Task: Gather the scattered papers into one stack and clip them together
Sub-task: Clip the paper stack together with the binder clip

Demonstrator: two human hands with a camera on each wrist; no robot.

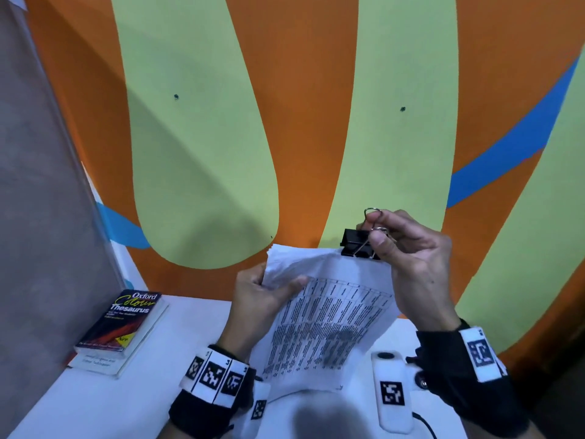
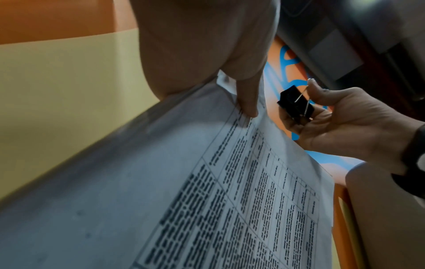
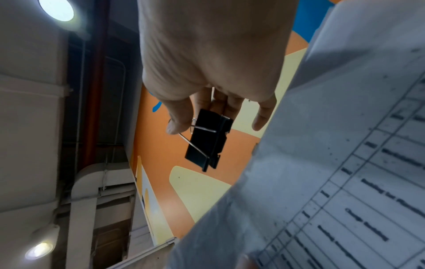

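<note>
Black binder clip point(image 1: 357, 243) with silver wire handles, white papers point(image 1: 329, 324) with black table print, orange-green-blue wall point(image 1: 304, 122).

Orange wall point(image 1: 310, 90) with pale green shapes, blue stripe; white table point(image 1: 95, 403); round ceiling lights point(image 3: 56, 9).

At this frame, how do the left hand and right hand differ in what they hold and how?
The left hand grips the stack of papers near its upper left corner, thumb on the printed top sheet; the right hand pinches the wire handles of the black binder clip. The left hand sits lower, at the stack's side; the right is raised at its top edge. Both are lifted above the white table.
</note>
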